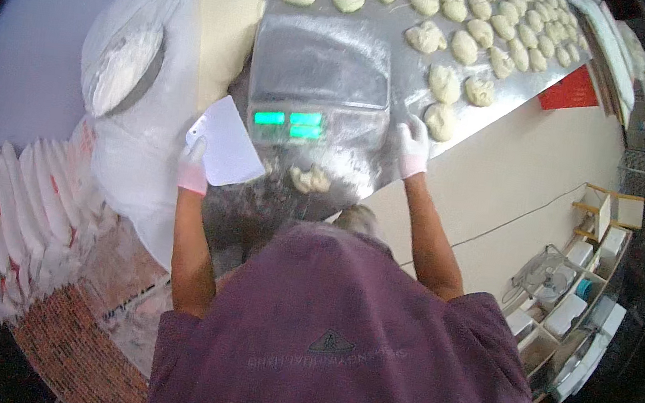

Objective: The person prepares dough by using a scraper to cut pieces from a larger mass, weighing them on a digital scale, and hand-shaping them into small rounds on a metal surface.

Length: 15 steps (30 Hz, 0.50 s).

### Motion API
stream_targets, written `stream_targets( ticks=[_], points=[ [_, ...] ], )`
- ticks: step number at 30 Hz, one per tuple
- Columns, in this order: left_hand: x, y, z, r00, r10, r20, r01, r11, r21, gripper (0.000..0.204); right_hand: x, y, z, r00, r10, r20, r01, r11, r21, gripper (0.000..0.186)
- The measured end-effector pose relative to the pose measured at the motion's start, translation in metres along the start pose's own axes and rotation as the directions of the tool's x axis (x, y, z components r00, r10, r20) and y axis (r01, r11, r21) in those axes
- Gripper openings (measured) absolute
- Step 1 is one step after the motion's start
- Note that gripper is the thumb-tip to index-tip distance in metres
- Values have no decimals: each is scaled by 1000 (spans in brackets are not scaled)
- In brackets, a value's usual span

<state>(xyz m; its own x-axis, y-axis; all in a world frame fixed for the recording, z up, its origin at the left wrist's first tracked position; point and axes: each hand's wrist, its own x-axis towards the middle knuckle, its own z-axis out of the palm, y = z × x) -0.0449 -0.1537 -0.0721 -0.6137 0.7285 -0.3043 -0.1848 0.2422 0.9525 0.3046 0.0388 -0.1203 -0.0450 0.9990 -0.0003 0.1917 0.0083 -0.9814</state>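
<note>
My left hand (pixel 193 168), in a white glove with a pink cuff, is closed on a flat white dough scraper (pixel 226 145). My right hand (pixel 412 148), gloved too, is at the right side of a digital scale (pixel 323 65), fingers extended and apart, with nothing visible in it. A round dough piece (pixel 439 122) lies just right of that hand. The scale's plate is bare and dusty, and its green display is lit. In front of the scale sits a small dough scrap (pixel 309 179). A large dough slab (pixel 224 36) lies left of the scale.
Many dough portions (pixel 514 20) spread across the far right of the metal table. White plastic sheeting (pixel 136 50) covers the left side. White sacks (pixel 29 198) are stacked lower left. A red box (pixel 569 91) and a shelf (pixel 566 312) with containers stand right.
</note>
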Motion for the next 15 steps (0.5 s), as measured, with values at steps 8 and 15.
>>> stream_targets(
  ticks=[8,15],
  points=[
    [-77,-37,47,993,-76,86,61,984,166,33,-102,32,28,845,238,479,-122,958,-260,48],
    [-68,-75,121,902,69,426,-278,848,452,27,-97,33,35,783,437,443,-432,894,-119,49]
  ],
)
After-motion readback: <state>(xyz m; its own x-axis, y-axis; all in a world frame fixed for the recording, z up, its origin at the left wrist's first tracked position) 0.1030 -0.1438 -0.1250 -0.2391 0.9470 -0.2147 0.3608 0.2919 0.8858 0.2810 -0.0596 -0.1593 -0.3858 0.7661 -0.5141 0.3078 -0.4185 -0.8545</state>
